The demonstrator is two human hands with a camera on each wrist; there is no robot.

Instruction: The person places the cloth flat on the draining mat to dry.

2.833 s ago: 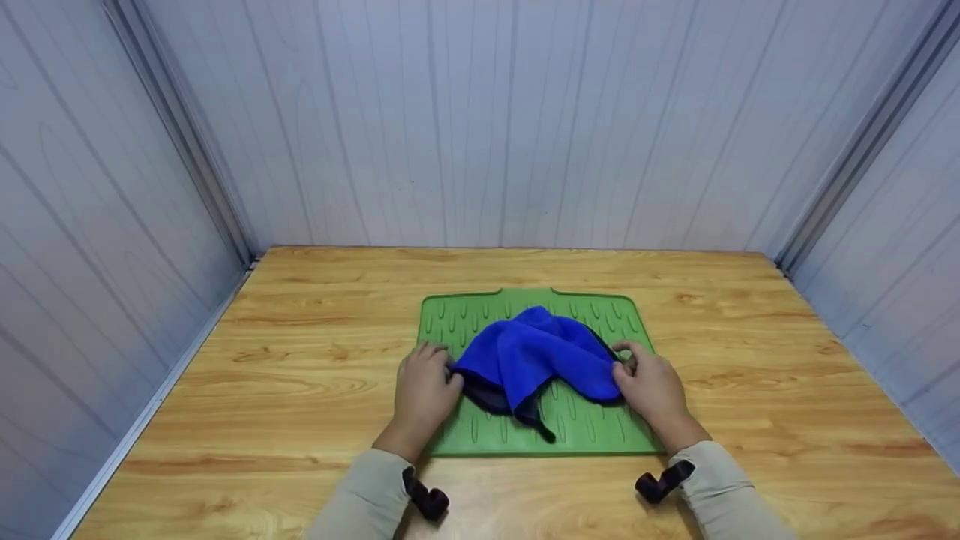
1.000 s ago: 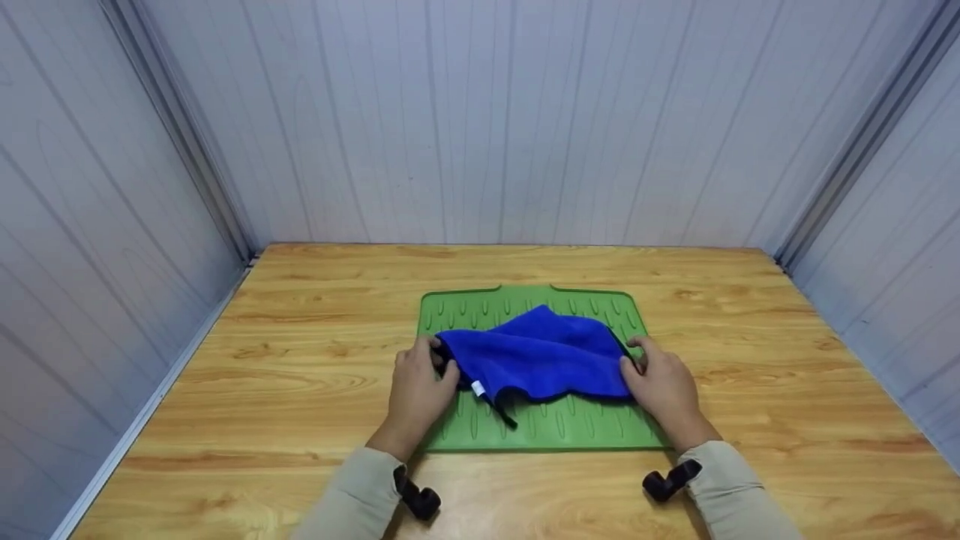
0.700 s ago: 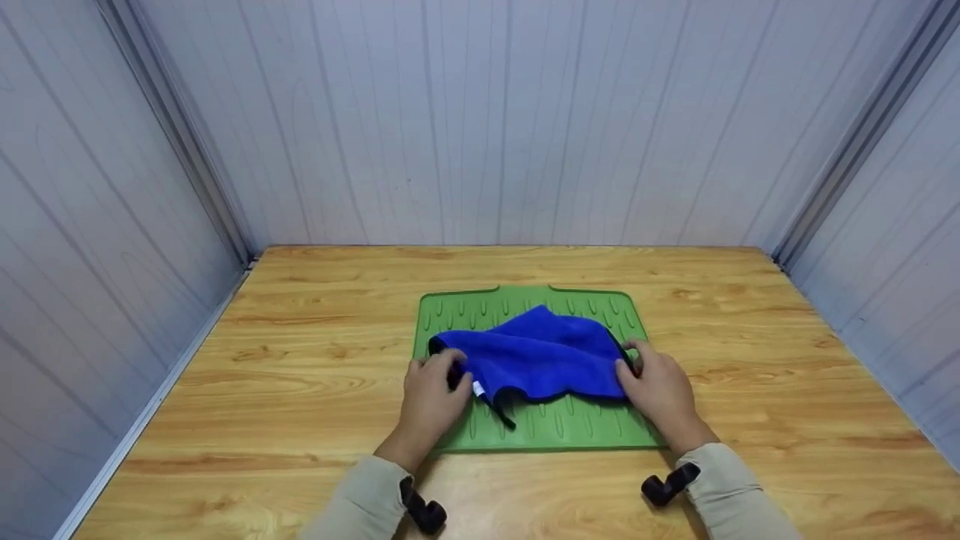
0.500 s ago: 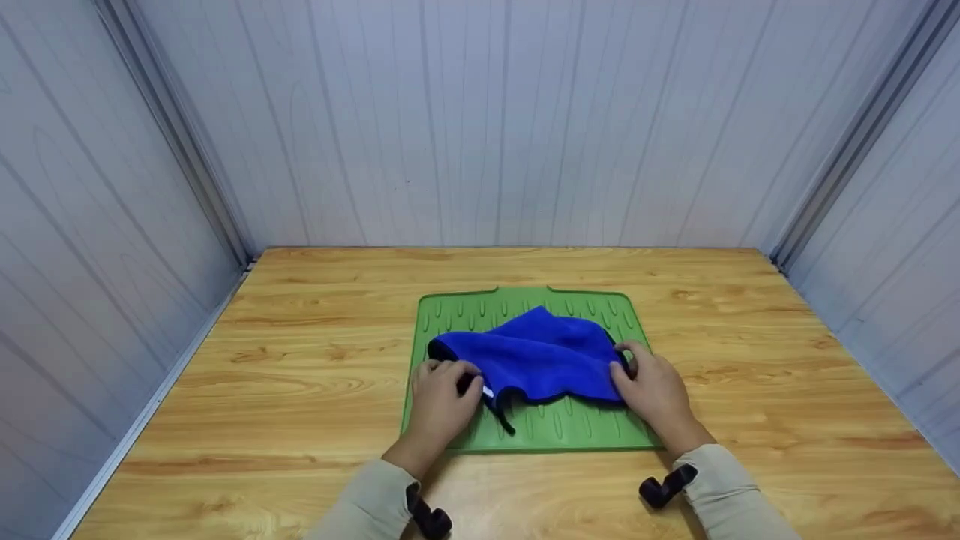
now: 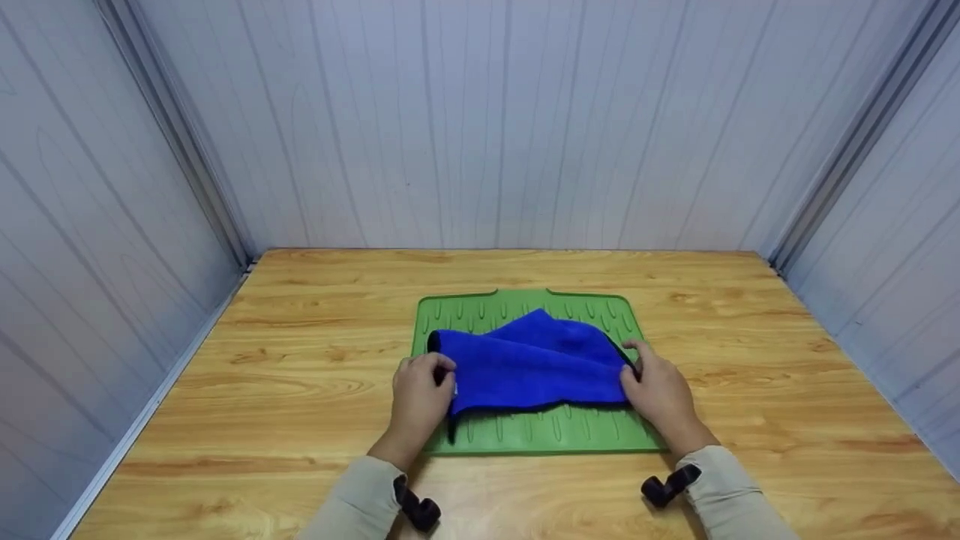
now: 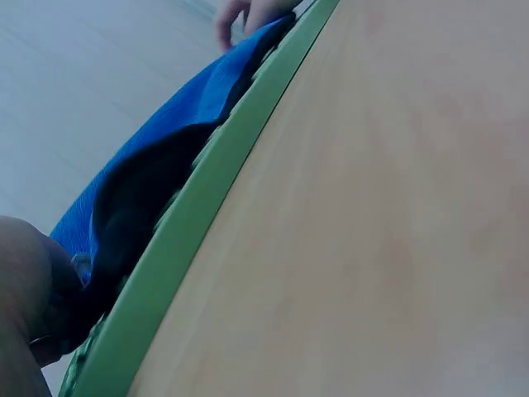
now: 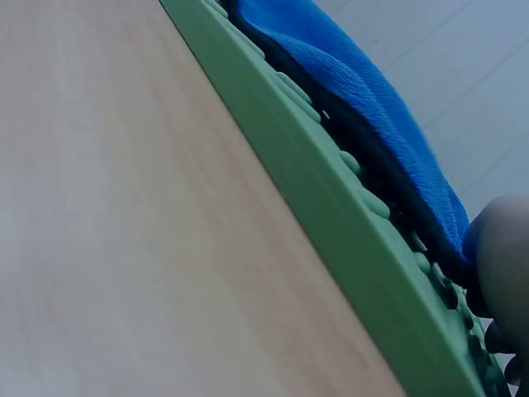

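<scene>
A blue cloth (image 5: pixel 525 367) with dark edging lies partly folded over a green ridged mat (image 5: pixel 525 442). At its left edge, my left hand (image 5: pixel 420 394) pinches the cloth between thumb and fingers; a dark loop hangs just below. My right hand (image 5: pixel 660 386) grips the cloth's right edge. In the left wrist view, the cloth's dark underside (image 6: pixel 149 186) shows above the mat's rim, raised near my thumb. The right wrist view has my thumb (image 7: pixel 504 256) on the cloth's corner, close above the mat's ridges.
The mat lies on a wood-grain table (image 5: pixel 315 330). Pale panelled walls (image 5: pixel 480 127) stand behind and at both sides. Black wrist mounts (image 5: pixel 420 510) sit at both sleeve cuffs.
My left hand let go of the cloth's upper left, shifted right to the tag area, took hold there and drew it left. The front edge is now straighter; my right hand stays nearly in place.
</scene>
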